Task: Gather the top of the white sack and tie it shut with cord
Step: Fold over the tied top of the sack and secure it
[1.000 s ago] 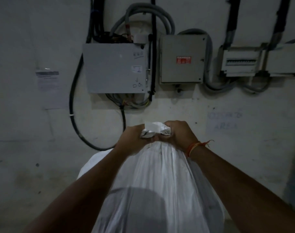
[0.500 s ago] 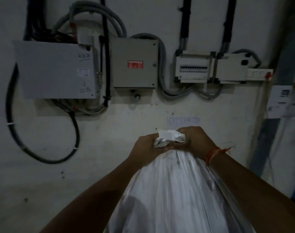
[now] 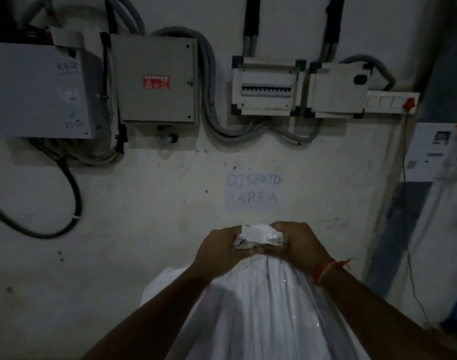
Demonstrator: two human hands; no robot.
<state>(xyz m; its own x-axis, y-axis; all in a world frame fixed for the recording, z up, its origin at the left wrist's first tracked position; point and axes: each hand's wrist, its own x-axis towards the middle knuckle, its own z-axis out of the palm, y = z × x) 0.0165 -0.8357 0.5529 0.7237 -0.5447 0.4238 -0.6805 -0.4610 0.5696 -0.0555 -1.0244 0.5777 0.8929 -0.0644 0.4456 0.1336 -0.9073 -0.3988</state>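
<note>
A full white sack [image 3: 261, 307] stands in front of me, its woven plastic pulled into pleats toward the top. The gathered neck [image 3: 258, 236] sticks up as a crumpled tuft between both fists. My left hand [image 3: 219, 252] grips the neck from the left and my right hand [image 3: 299, 245] grips it from the right, an orange thread band on that wrist. The hands touch each other around the neck. No cord shows in the dim light.
A pale wall is close behind the sack. It carries grey electrical boxes [image 3: 154, 79], a white breaker panel [image 3: 266, 87], thick cables [image 3: 66, 183] and a paper sign reading DISPATCH AREA [image 3: 254, 192]. A blue-grey upright [image 3: 399, 229] stands at right.
My view has swung to the right, so the wall boxes slid left. Both hands keep the same grip on the sack's neck.
</note>
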